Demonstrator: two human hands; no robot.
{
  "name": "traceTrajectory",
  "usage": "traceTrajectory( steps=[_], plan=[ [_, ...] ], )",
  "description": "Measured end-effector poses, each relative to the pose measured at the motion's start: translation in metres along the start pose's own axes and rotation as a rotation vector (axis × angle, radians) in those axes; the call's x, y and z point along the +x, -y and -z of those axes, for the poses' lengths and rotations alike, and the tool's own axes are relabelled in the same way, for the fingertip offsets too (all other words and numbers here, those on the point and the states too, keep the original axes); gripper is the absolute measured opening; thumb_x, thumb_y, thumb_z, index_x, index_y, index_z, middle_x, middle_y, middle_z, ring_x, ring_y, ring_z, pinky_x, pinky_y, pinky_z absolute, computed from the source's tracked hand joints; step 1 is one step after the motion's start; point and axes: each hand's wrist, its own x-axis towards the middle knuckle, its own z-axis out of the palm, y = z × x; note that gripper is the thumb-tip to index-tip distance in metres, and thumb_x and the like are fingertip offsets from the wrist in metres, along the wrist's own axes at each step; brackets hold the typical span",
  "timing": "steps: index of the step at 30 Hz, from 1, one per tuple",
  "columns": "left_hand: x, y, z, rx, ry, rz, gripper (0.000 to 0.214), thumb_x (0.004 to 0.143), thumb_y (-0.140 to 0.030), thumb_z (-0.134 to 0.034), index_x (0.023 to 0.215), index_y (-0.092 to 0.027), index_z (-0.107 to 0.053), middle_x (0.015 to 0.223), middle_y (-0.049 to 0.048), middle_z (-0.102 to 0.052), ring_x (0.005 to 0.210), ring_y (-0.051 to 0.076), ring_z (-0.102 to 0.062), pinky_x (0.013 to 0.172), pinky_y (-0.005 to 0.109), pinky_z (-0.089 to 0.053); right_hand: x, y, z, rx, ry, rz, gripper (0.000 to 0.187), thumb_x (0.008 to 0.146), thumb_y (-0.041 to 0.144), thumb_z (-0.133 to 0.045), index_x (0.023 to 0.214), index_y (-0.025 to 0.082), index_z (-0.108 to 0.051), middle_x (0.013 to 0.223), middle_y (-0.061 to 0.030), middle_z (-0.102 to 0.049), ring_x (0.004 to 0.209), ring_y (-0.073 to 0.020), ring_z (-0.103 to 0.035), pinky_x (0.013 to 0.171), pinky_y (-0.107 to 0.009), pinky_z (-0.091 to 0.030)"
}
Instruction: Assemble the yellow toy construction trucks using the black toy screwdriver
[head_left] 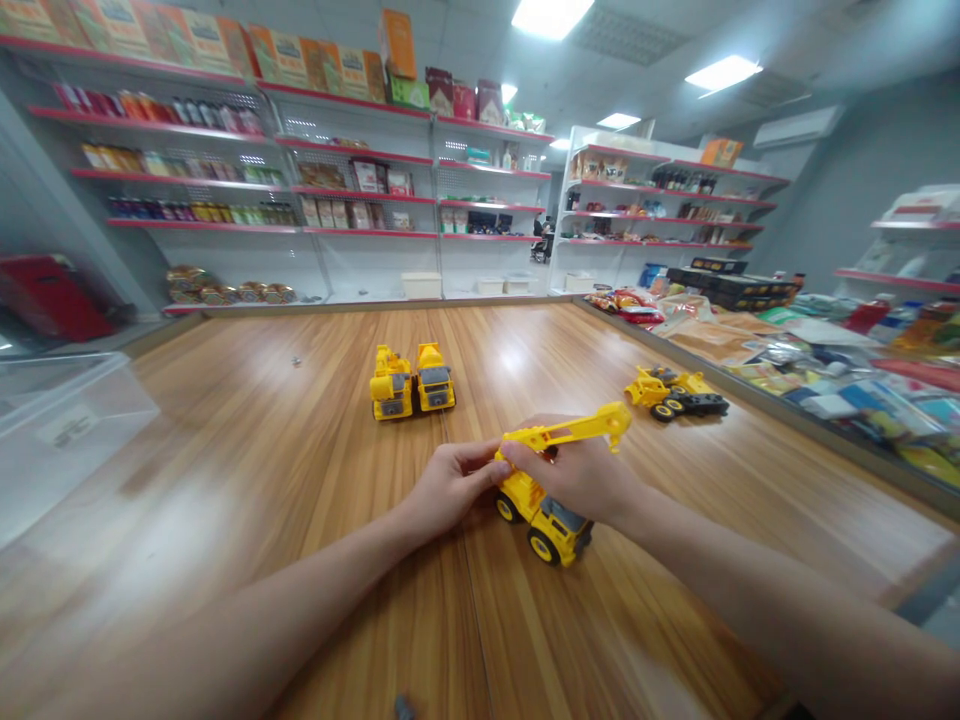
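Note:
A yellow toy crane truck (538, 507) with grey windows and black wheels is on the wooden table in front of me, its boom stretched out to the right. My left hand (450, 485) pinches the rear of the truck with thumb and fingers. Over the truck's top and far side, my right hand (581, 470) is closed around it near the base of the boom. The fingertips of both hands meet there and partly hide the toy. Two more yellow toy trucks, one on the left (391, 385) and one on the right (435, 380), stand side by side farther back.
Yellow and black toy truck parts (675, 392) lie at the table's right. A small grey piece (403, 706) is at the near edge, another tiny piece (295, 361) farther back. A clear plastic bin (67, 430) stands left. Packaged goods (787, 350) border the right edge; stocked shelves (360, 190) stand behind.

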Motion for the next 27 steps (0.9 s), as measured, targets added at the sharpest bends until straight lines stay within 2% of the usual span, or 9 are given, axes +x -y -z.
traceTrajectory(
  steps=[2, 5, 8, 11, 16, 18, 20, 22, 27],
  plan=[
    [0.002, 0.002, 0.001, 0.004, -0.054, -0.032, 0.04, 0.085, -0.036, -0.064, 0.12, -0.017, -0.067, 0.113, 0.0078, -0.071, 0.101, 0.025, -0.066, 0.091, 0.035, -0.05, 0.0, -0.002, 0.002, 0.083, -0.025, 0.051, 0.023, 0.085, 0.031, -0.061, 0.102, 0.017, -0.067, 0.091, -0.0049, -0.069, 0.082, -0.0167, -0.064, 0.073, -0.026, -0.048],
    [0.006, 0.007, 0.005, -0.042, -0.178, -0.063, 0.038, 0.083, -0.036, -0.066, 0.115, -0.016, -0.069, 0.111, 0.0092, -0.072, 0.1, 0.024, -0.066, 0.089, 0.033, -0.05, -0.002, -0.003, 0.005, 0.147, -0.082, 0.075, 0.045, 0.082, 0.029, -0.063, 0.124, 0.017, -0.055, 0.092, -0.004, -0.064, 0.065, -0.0123, -0.057, 0.061, -0.024, -0.045],
    [0.01, 0.013, 0.01, -0.124, -0.29, -0.069, 0.039, 0.081, -0.038, -0.069, 0.113, -0.016, -0.068, 0.101, 0.009, -0.074, 0.089, 0.022, -0.069, 0.079, 0.031, -0.053, -0.007, 0.0, 0.006, 0.154, -0.191, 0.087, 0.037, 0.081, 0.022, -0.058, 0.118, 0.017, -0.052, 0.079, 0.0001, -0.056, 0.053, -0.0089, -0.046, 0.051, -0.023, -0.037],
    [0.012, 0.018, 0.015, -0.196, -0.315, -0.053, 0.04, 0.079, -0.04, -0.071, 0.111, -0.016, -0.067, 0.096, 0.0084, -0.074, 0.08, 0.02, -0.07, 0.072, 0.029, -0.053, -0.016, 0.009, 0.003, 0.118, -0.229, 0.229, 0.017, 0.08, 0.016, -0.055, 0.097, 0.019, -0.055, 0.071, 0.0012, -0.054, 0.056, -0.0109, -0.05, 0.053, -0.024, -0.038],
    [0.012, 0.02, 0.02, -0.247, -0.359, 0.0, 0.035, 0.076, -0.034, -0.073, 0.104, -0.014, -0.068, 0.09, 0.0078, -0.074, 0.076, 0.02, -0.07, 0.069, 0.03, -0.054, -0.037, 0.033, -0.014, 0.025, 0.287, 0.695, 0.009, 0.084, 0.024, -0.053, 0.087, 0.021, -0.061, 0.066, 0.0028, -0.058, 0.054, -0.0113, -0.05, 0.048, -0.027, -0.032],
    [0.011, 0.02, 0.021, -0.261, -0.38, 0.015, 0.033, 0.076, -0.033, -0.074, 0.102, -0.014, -0.067, 0.088, 0.0075, -0.075, 0.074, 0.021, -0.07, 0.069, 0.033, -0.055, -0.043, 0.041, -0.022, 0.017, 0.519, 0.795, 0.016, 0.086, 0.035, -0.056, 0.093, 0.021, -0.062, 0.073, 0.003, -0.062, 0.054, -0.0115, -0.051, 0.044, -0.026, -0.03],
    [0.011, 0.021, 0.021, -0.261, -0.393, 0.019, 0.032, 0.075, -0.033, -0.074, 0.1, -0.013, -0.068, 0.087, 0.0072, -0.075, 0.072, 0.021, -0.071, 0.07, 0.034, -0.056, -0.046, 0.047, -0.026, -0.031, 0.707, 0.825, 0.016, 0.086, 0.032, -0.059, 0.098, 0.022, -0.061, 0.081, 0.0036, -0.065, 0.054, -0.0114, -0.052, 0.041, -0.026, -0.027],
    [0.011, 0.019, 0.02, -0.257, -0.397, 0.01, 0.032, 0.074, -0.032, -0.075, 0.1, -0.014, -0.068, 0.088, 0.0072, -0.075, 0.072, 0.021, -0.071, 0.071, 0.035, -0.056, -0.046, 0.05, -0.027, -0.071, 0.812, 0.815, 0.016, 0.086, 0.028, -0.06, 0.101, 0.022, -0.06, 0.086, 0.0035, -0.067, 0.055, -0.0116, -0.053, 0.04, -0.026, -0.025],
    [0.009, 0.009, 0.014, -0.258, -0.349, -0.063, 0.049, 0.073, -0.029, -0.076, 0.12, -0.021, -0.062, 0.107, 0.0078, -0.071, 0.086, 0.021, -0.07, 0.076, 0.034, -0.056, -0.042, 0.053, -0.021, -0.085, 0.89, 0.767, 0.014, 0.087, 0.026, -0.06, 0.1, 0.022, -0.06, 0.09, 0.0021, -0.068, 0.059, -0.0118, -0.056, 0.04, -0.026, -0.024]
  ],
)
